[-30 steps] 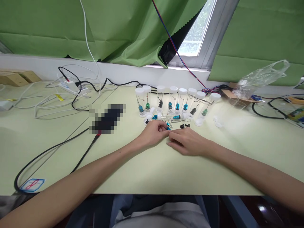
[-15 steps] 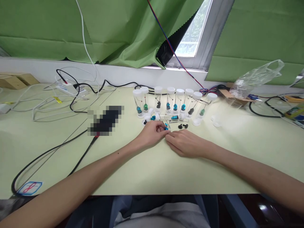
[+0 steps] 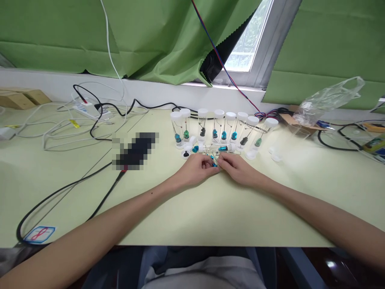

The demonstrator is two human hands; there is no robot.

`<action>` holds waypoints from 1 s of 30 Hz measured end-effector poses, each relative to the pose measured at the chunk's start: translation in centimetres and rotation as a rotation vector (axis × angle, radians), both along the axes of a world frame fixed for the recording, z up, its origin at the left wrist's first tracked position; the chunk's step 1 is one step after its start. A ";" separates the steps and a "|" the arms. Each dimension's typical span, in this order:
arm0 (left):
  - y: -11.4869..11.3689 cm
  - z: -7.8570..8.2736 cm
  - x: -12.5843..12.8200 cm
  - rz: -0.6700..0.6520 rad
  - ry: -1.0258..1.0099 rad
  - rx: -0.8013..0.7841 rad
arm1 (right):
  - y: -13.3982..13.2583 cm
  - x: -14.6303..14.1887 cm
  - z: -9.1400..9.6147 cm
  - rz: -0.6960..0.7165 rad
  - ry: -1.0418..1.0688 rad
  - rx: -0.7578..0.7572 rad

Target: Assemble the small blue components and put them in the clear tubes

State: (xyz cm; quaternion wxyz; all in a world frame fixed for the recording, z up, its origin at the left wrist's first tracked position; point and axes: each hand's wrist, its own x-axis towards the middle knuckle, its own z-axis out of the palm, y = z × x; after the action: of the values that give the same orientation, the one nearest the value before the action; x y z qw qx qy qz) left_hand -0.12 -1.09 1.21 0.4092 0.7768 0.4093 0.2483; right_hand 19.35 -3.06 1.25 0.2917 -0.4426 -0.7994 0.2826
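Observation:
My left hand (image 3: 195,170) is closed, with its thumb and fingers pinching a small blue metal piece (image 3: 214,165). Against its fingertips my right hand (image 3: 239,168) is bent in a pinch; what lies between those fingers is too small to make out. Thin bent wires stick up just beyond the fingertips. Behind them a clear tube lies on its side, a blue piece (image 3: 223,148) showing within. Left of that are another blue piece (image 3: 195,149) and a black piece (image 3: 186,153) on a white cap.
Several clear tubes (image 3: 218,125) with white caps stand in a row, holding wires and blue, green or black pieces. White caps (image 3: 276,154) lie to the right. At left are a blurred-out dark device (image 3: 138,150) and cables. A plastic bag (image 3: 331,98) rests on a cardboard box.
My right hand has risen from lying low with its knuckles up to a pinch beside the left fingertips. It now covers the spot where two black pieces lay. The view has shifted slightly.

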 end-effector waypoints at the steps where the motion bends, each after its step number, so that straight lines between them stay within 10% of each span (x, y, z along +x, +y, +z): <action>1: 0.0 0.0 0.0 -0.008 -0.001 -0.004 | 0.1 0.0 0.1 0.009 -0.006 -0.007; 30: 0.4 -0.3 0.1 -0.076 -0.034 -0.070 | 0.6 0.4 0.5 0.158 -0.065 -0.030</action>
State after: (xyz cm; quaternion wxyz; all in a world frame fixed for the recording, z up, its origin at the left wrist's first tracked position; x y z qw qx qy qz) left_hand 0.00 -0.64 0.94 0.4521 0.7727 0.3807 0.2313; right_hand 19.77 -2.41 1.70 0.2356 -0.3916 -0.8365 0.3022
